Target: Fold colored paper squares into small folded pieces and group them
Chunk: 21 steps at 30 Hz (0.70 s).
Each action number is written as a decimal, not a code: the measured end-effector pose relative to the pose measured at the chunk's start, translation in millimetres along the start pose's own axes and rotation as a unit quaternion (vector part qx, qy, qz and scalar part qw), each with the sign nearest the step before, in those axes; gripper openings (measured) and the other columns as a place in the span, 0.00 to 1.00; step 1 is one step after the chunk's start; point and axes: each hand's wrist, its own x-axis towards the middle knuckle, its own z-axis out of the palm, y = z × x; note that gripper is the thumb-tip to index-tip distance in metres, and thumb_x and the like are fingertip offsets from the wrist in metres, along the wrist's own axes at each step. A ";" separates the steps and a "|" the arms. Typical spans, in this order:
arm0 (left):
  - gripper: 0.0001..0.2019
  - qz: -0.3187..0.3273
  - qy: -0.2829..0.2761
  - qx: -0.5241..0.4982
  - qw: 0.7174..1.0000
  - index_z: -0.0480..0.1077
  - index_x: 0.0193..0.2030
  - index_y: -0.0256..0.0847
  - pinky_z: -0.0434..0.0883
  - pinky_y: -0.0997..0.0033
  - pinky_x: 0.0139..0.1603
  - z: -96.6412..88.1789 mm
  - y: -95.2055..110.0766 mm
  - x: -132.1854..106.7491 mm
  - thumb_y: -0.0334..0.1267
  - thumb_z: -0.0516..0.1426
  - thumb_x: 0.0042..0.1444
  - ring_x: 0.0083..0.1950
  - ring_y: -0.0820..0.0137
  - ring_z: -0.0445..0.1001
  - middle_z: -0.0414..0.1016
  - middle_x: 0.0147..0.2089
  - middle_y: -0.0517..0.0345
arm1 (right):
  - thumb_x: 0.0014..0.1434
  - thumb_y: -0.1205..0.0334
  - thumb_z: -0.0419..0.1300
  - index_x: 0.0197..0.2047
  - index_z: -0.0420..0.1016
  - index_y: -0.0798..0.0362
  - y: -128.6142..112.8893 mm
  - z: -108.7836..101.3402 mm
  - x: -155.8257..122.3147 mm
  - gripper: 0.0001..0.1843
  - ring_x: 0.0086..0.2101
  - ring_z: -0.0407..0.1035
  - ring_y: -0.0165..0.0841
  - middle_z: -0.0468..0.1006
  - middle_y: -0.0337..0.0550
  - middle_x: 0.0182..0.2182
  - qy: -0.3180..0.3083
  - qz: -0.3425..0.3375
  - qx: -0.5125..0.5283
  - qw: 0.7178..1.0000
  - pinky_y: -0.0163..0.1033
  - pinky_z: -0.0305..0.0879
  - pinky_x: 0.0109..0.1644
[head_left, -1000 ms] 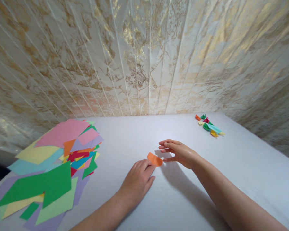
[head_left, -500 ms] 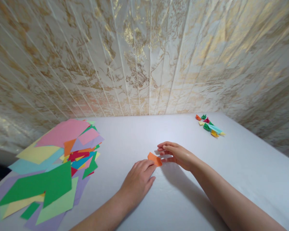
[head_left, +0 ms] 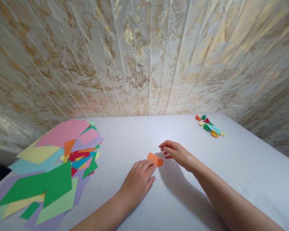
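A small folded orange paper (head_left: 155, 159) lies near the middle of the white table (head_left: 233, 166). My left hand (head_left: 137, 181) rests palm down on the table, its fingertips pressing the paper's near left edge. Just right of the paper hovers my right hand (head_left: 177, 153), fingers curled loosely together with nothing visibly in them, fingertips a little beyond the paper's far corner.
A loose heap of coloured paper sheets and scraps (head_left: 51, 166) covers the table's left side. Several small folded paper pieces (head_left: 210, 125) lie in a row at the far right. A gold-patterned wall (head_left: 144, 57) closes off the back and right.
My right hand has drawn its fingers in from a spread pose and shifted slightly right, off the paper. The left hand and the orange paper have barely moved.
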 end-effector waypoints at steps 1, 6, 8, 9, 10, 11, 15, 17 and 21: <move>0.19 -0.001 -0.001 0.000 1.000 0.67 0.56 0.41 0.69 0.53 0.60 0.0 0.0 0.0 0.28 0.57 0.58 0.58 0.59 0.69 0.72 0.56 0.50 | 0.54 0.67 0.56 0.36 0.75 0.52 -1.6 -0.1 -2.0 0.08 0.37 0.69 0.32 0.75 0.41 0.36 -0.008 0.003 0.033 0.999 0.37 0.70 0.39; 0.19 0.001 -0.005 -0.001 1.000 0.66 0.57 0.41 0.68 0.52 0.61 -0.2 1.6 -2.0 0.28 0.57 0.59 0.59 0.59 0.69 0.72 0.57 0.50 | 0.54 0.65 0.60 0.37 0.74 0.51 -6.3 -4.1 -6.5 0.06 0.38 0.67 0.32 0.73 0.41 0.37 -0.059 0.055 0.145 0.986 0.42 0.73 0.42; 0.19 0.001 -0.004 -0.002 1.000 0.67 0.57 0.40 0.68 0.52 0.60 -0.7 2.1 -2.0 0.28 0.57 0.59 0.58 0.59 0.69 0.72 0.57 0.49 | 0.54 0.65 0.61 0.37 0.74 0.51 -5.6 -6.1 -5.1 0.06 0.37 0.67 0.32 0.73 0.41 0.37 -0.063 0.065 0.151 0.984 0.44 0.73 0.42; 0.19 0.001 -0.003 -0.002 1.000 0.67 0.57 0.40 0.69 0.52 0.60 -0.8 2.0 -1.8 0.27 0.57 0.59 0.58 0.59 0.69 0.72 0.57 0.49 | 0.54 0.65 0.61 0.37 0.74 0.51 -5.1 -6.8 -4.2 0.06 0.37 0.67 0.31 0.73 0.41 0.37 -0.063 0.067 0.151 0.984 0.44 0.74 0.43; 0.19 0.001 -0.002 -0.002 1.000 0.67 0.57 0.40 0.69 0.52 0.60 -0.8 1.7 -1.5 0.27 0.57 0.59 0.58 0.59 0.69 0.72 0.57 0.49 | 0.55 0.65 0.61 0.37 0.74 0.51 -4.7 -7.4 -3.5 0.05 0.37 0.66 0.31 0.73 0.41 0.37 -0.063 0.068 0.150 0.984 0.44 0.74 0.43; 0.19 0.002 -0.001 -0.002 1.000 0.67 0.57 0.41 0.68 0.52 0.60 -0.7 1.2 -1.2 0.28 0.57 0.59 0.58 0.59 0.69 0.72 0.57 0.50 | 0.55 0.66 0.60 0.37 0.74 0.51 -4.4 -7.8 -3.1 0.05 0.37 0.66 0.32 0.73 0.41 0.37 -0.063 0.069 0.150 0.984 0.44 0.74 0.43; 0.19 0.002 0.003 -0.003 1.000 0.66 0.58 0.43 0.68 0.51 0.61 0.9 -1.0 -1.2 0.29 0.57 0.59 0.59 0.59 0.69 0.72 0.57 0.51 | 0.56 0.66 0.60 0.37 0.74 0.52 -4.7 -7.9 -4.0 0.04 0.37 0.67 0.32 0.73 0.42 0.38 -0.059 0.074 0.149 0.984 0.44 0.74 0.42; 0.20 0.003 0.004 -0.004 1.000 0.66 0.58 0.43 0.68 0.51 0.61 1.4 -1.2 -1.8 0.28 0.57 0.59 0.59 0.60 0.69 0.72 0.57 0.51 | 0.57 0.66 0.59 0.37 0.74 0.52 -4.8 -7.7 -4.8 0.04 0.37 0.67 0.32 0.74 0.43 0.38 -0.058 0.075 0.151 0.984 0.43 0.74 0.41; 0.19 0.005 0.007 -0.004 1.000 0.66 0.58 0.44 0.69 0.51 0.60 1.0 -0.4 -2.9 0.28 0.56 0.59 0.59 0.60 0.69 0.72 0.57 0.51 | 0.58 0.66 0.59 0.37 0.74 0.52 -4.0 -7.5 -4.3 0.04 0.37 0.69 0.32 0.74 0.44 0.39 -0.055 0.073 0.158 0.983 0.43 0.75 0.41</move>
